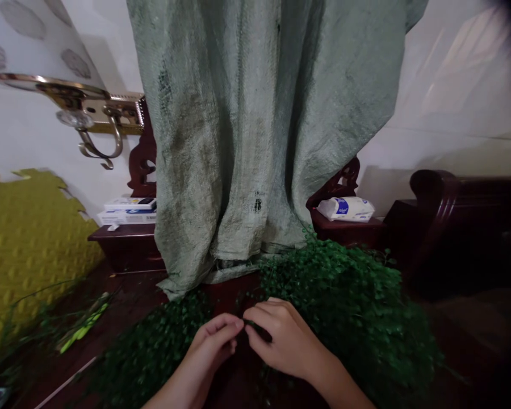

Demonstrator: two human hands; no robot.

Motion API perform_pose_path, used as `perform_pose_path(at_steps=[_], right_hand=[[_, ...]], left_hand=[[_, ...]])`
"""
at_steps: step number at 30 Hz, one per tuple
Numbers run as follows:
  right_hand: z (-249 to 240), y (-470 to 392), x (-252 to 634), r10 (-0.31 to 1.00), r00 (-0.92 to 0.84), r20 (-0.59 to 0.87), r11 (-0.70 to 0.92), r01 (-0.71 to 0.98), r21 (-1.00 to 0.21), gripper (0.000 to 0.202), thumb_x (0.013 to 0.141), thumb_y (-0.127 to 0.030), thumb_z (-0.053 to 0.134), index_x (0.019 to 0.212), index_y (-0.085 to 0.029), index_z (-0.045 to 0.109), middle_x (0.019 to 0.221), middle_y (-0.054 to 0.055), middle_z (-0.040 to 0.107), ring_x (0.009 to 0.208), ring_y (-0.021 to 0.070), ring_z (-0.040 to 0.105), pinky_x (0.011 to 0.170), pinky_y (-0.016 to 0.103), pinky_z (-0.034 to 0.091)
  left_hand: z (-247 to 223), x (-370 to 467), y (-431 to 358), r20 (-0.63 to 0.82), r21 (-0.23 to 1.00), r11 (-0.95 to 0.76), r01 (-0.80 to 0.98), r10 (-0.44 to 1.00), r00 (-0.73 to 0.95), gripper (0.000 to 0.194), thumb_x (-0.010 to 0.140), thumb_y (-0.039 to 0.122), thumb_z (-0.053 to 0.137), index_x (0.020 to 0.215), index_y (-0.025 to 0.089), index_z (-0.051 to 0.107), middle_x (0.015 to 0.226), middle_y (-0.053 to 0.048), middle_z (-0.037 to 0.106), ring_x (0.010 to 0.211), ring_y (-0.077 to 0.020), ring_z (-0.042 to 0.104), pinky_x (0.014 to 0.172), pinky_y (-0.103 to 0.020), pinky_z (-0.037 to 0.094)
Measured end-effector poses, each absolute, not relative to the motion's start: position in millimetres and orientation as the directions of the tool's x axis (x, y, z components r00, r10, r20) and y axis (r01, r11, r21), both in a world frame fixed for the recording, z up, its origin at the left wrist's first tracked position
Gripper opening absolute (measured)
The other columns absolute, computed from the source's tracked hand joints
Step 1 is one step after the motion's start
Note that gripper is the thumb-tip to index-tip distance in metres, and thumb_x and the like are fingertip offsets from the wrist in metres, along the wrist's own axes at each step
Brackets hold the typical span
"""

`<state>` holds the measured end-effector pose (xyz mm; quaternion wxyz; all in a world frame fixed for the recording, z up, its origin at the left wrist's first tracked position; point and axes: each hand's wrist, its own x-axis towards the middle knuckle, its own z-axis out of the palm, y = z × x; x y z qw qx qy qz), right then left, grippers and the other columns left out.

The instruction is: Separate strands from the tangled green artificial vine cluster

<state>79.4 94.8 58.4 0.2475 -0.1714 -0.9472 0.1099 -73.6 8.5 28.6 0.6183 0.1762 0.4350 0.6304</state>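
My left hand is closed in a pinch, thumb against the fingers, near the lower middle; whatever it pinches is too small to make out. Close beside it, my right hand has its fingers curled and bent toward the left fingertips, with a small dark green bit by its thumb and fingers. Right of the hands lies a large heap of green leafy stems. Another pile of green stems lies to the left. Both rest on a dark red wooden surface.
A grey-green woven sack hangs ahead. Boxes sit at left, a tissue pack at right. Bright green-handled tool, thin stick and yellow foam mat are on the left. A wall lamp juts out upper left.
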Motion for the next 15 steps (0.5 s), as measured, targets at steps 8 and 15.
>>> perform_pose_path(at_steps=[8, 15], right_hand=[[56.5, 91.2, 77.5, 0.381, -0.819, 0.428, 0.925, 0.336, -0.18, 0.016, 0.091, -0.016, 0.045, 0.078, -0.022, 0.052, 0.066, -0.002, 0.063, 0.061, 0.0141, 0.058, 0.069, 0.028, 0.038], [48.3, 88.1, 76.4, 0.403, -0.841, 0.361, 0.909, 0.415, -0.048, 0.012, 0.088, -0.019, 0.047, 0.079, -0.021, 0.054, 0.06, -0.001, 0.062, 0.056, 0.016, 0.058, 0.061, 0.03, 0.031]], left_hand=[[23.3, -70.8, 12.8, -0.472, 0.525, 0.242, -0.816, 0.88, -0.043, 0.013, 0.072, 0.009, 0.082, 0.072, 0.013, 0.07, 0.065, 0.002, 0.066, 0.053, -0.0048, 0.06, 0.053, -0.014, 0.047], [20.9, -67.7, 10.8, -0.488, 0.472, 0.262, -0.842, 0.873, -0.002, 0.012, 0.087, 0.005, 0.066, 0.077, 0.01, 0.069, 0.07, -0.003, 0.07, 0.06, -0.0088, 0.067, 0.059, -0.017, 0.053]])
